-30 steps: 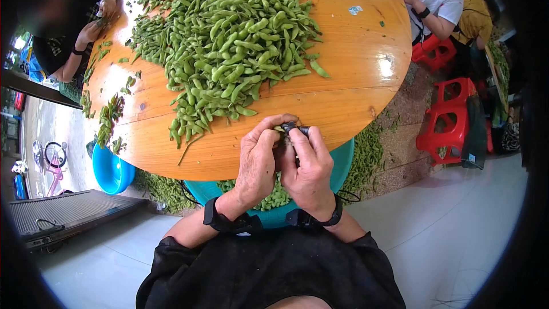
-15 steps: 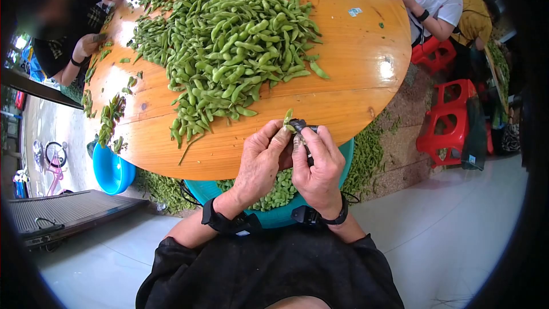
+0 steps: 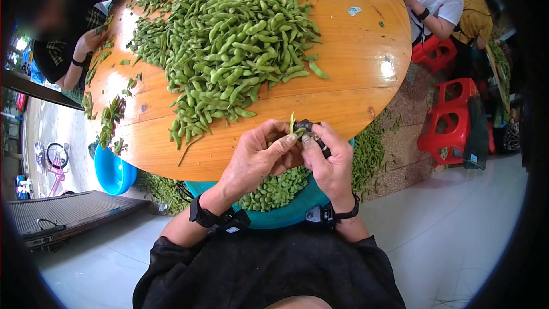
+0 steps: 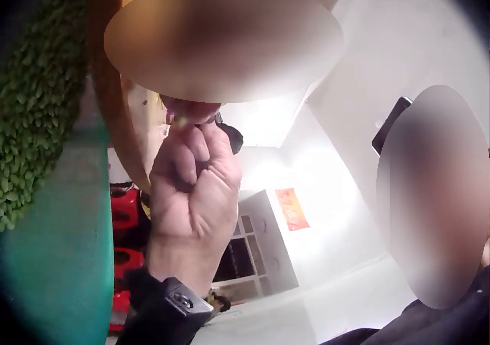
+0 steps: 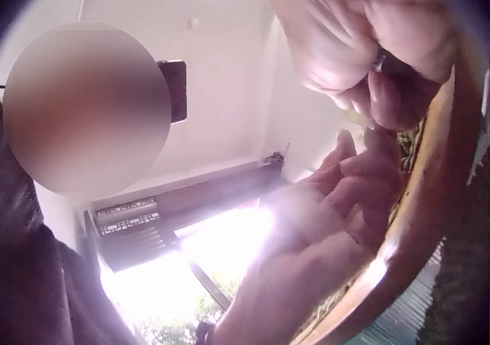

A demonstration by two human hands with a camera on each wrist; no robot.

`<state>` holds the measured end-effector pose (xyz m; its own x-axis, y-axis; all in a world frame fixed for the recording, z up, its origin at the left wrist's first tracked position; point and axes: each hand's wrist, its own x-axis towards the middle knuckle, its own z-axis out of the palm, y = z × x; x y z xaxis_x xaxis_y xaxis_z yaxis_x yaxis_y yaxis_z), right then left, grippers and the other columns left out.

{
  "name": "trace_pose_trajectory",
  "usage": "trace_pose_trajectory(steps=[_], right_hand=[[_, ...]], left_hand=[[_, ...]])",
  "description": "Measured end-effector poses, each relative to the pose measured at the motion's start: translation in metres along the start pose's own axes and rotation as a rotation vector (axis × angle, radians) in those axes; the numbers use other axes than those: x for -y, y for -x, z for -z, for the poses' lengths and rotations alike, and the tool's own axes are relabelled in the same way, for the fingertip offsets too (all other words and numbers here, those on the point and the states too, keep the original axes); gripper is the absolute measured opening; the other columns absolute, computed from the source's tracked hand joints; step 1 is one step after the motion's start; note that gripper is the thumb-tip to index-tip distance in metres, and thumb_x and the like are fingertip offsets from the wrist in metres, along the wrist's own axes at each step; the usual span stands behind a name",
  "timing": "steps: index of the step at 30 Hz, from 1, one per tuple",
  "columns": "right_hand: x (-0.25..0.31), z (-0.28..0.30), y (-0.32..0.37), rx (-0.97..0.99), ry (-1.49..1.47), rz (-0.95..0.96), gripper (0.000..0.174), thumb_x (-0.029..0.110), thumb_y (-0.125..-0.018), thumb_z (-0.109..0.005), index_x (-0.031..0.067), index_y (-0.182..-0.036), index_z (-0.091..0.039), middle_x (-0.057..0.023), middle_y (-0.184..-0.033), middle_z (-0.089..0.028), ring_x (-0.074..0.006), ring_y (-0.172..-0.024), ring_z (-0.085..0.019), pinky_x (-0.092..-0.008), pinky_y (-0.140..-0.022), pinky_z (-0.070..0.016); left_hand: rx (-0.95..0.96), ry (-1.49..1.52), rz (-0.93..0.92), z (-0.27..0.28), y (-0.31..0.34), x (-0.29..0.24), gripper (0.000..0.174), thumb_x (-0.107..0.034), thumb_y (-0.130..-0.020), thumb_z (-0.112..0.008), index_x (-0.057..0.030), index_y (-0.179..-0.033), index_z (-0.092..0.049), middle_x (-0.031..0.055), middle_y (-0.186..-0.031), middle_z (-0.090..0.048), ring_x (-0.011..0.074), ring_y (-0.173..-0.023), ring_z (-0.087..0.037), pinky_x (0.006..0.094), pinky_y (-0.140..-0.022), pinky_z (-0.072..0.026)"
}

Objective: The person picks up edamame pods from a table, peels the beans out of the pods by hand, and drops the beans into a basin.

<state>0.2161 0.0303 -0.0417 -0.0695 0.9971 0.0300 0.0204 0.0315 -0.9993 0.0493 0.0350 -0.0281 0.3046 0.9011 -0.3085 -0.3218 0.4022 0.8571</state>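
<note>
Over the near table edge, the left hand [image 3: 255, 157] pinches a green pod [image 3: 293, 122] between thumb and fingers. Touching it from the other side is the right hand [image 3: 330, 164], with dark coverings on its fingers and its thumb against the pod. In the left wrist view the left hand [image 4: 195, 184] has curled fingers. The right wrist view shows the right hand [image 5: 367, 31] close above the left. A large heap of green pods [image 3: 229, 51] covers the table's middle. Shelled green beans [image 3: 277, 190] fill part of a teal basin [image 3: 294, 212] below the hands.
The round wooden table [image 3: 354, 68] has loose pods [image 3: 110, 117] at its left. A blue basin [image 3: 114, 170] stands beyond the left edge, red stools [image 3: 449, 120] at right. Two people sit across the table at left and right. Pods lie on the floor [image 3: 372, 160].
Both hands have shifted slightly, the right one rightward and down. The pod now stands up from the left fingers, and more of the beans in the basin shows. The person at left moved their hands.
</note>
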Motion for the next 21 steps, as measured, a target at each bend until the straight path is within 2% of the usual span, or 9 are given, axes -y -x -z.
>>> trace_pose_trajectory(steps=[1, 3, 5, 8, 10, 16, 18, 19, 21], right_hand=[[-0.001, 0.000, 0.000, -0.022, 0.184, 0.137, 0.019, 0.000, -0.086, -0.067, -0.0062, -0.104, -0.064, -0.0082, -0.081, -0.060, -0.0141, -0.062, -0.057, -0.0268, -0.054, -0.0457], [0.005, -0.002, -0.001, -0.068, 0.254, 0.244, 0.019, -0.001, -0.084, -0.068, -0.0053, -0.102, -0.065, -0.0105, -0.082, -0.061, -0.0180, -0.064, -0.060, -0.0283, -0.056, -0.0471], [0.008, 0.001, 0.001, -0.120, 0.393, 0.396, 0.022, -0.004, -0.079, -0.072, -0.0034, -0.100, -0.066, -0.0128, -0.085, -0.063, -0.0244, -0.071, -0.065, -0.0304, -0.061, -0.0510], [0.018, -0.002, 0.002, -0.153, 0.419, 0.506, 0.022, -0.005, -0.078, -0.071, -0.0019, -0.100, -0.067, -0.0121, -0.086, -0.062, -0.0252, -0.073, -0.066, -0.0314, -0.062, -0.0526], [0.012, -0.006, 0.002, -0.168, 0.408, 0.488, 0.022, -0.005, -0.078, -0.070, -0.0002, -0.099, -0.068, -0.0110, -0.088, -0.063, -0.0246, -0.073, -0.067, -0.0320, -0.064, -0.0536], [0.008, 0.000, 0.003, -0.054, 0.227, 0.242, 0.024, -0.001, -0.082, -0.068, -0.0006, -0.106, -0.069, -0.0043, -0.078, -0.064, -0.0114, -0.064, -0.061, -0.0234, -0.057, -0.0482], [0.006, 0.001, 0.005, 0.009, -0.269, -0.236, 0.023, 0.001, -0.085, -0.067, -0.0016, -0.109, -0.068, 0.0019, -0.074, -0.061, -0.0056, -0.060, -0.055, -0.0200, -0.053, -0.0433], [0.007, 0.004, 0.003, 0.061, -0.421, -0.304, 0.022, 0.002, -0.088, -0.066, -0.0028, -0.110, -0.067, 0.0059, -0.071, -0.055, -0.0029, -0.053, -0.047, -0.0198, -0.047, -0.0372], [0.002, 0.008, 0.002, 0.093, -0.599, -0.359, 0.023, 0.002, -0.089, -0.066, -0.0030, -0.111, -0.066, 0.0062, -0.068, -0.053, -0.0021, -0.052, -0.044, -0.0195, -0.046, -0.0337]], left_hand=[[0.000, -0.001, 0.001, -0.001, 0.001, 0.000, 0.018, -0.018, -0.100, -0.057, -0.0003, -0.100, -0.058, 0.0040, -0.082, -0.064, 0.0046, -0.055, -0.051, 0.0167, -0.045, -0.0353], [-0.113, -0.079, 0.025, -0.006, 0.001, -0.003, 0.021, -0.019, -0.098, -0.061, 0.0003, -0.092, -0.057, 0.0006, -0.066, -0.055, 0.0035, -0.056, -0.049, 0.0193, -0.047, -0.0356], [-0.097, -0.158, 0.068, -0.005, 0.001, -0.004, 0.022, -0.020, -0.099, -0.060, -0.0001, -0.091, -0.057, 0.0006, -0.067, -0.056, 0.0034, -0.056, -0.048, 0.0194, -0.047, -0.0362], [-0.064, -0.286, 0.123, -0.009, 0.002, -0.007, 0.023, -0.020, -0.100, -0.058, -0.0008, -0.088, -0.056, -0.0006, -0.066, -0.055, 0.0031, -0.057, -0.048, 0.0191, -0.048, -0.0369], [-0.076, -0.263, 0.051, -0.015, 0.004, -0.006, 0.023, -0.021, -0.101, -0.056, -0.0004, -0.090, -0.057, -0.0015, -0.067, -0.055, 0.0027, -0.058, -0.048, 0.0187, -0.049, -0.0372], [-0.058, -0.231, -0.022, -0.008, 0.007, 0.006, 0.024, -0.025, -0.101, -0.057, -0.0021, -0.097, -0.061, -0.0030, -0.072, -0.058, 0.0028, -0.057, -0.049, 0.0176, -0.049, -0.0365], [-0.022, -0.264, -0.001, -0.005, 0.007, 0.003, 0.021, -0.022, -0.101, -0.057, -0.0011, -0.097, -0.061, -0.0023, -0.071, -0.056, 0.0017, -0.057, -0.044, 0.0184, -0.049, -0.0349], [-0.018, -0.266, 0.000, -0.004, 0.007, 0.003, 0.021, -0.022, -0.101, -0.057, -0.0011, -0.097, -0.061, -0.0023, -0.071, -0.056, 0.0017, -0.057, -0.044, 0.0184, -0.049, -0.0349], [0.010, -0.201, 0.008, -0.003, 0.008, 0.003, 0.022, -0.023, -0.102, -0.055, -0.0032, -0.095, -0.060, -0.0027, -0.072, -0.056, 0.0019, -0.056, -0.042, 0.0181, -0.048, -0.0320]])
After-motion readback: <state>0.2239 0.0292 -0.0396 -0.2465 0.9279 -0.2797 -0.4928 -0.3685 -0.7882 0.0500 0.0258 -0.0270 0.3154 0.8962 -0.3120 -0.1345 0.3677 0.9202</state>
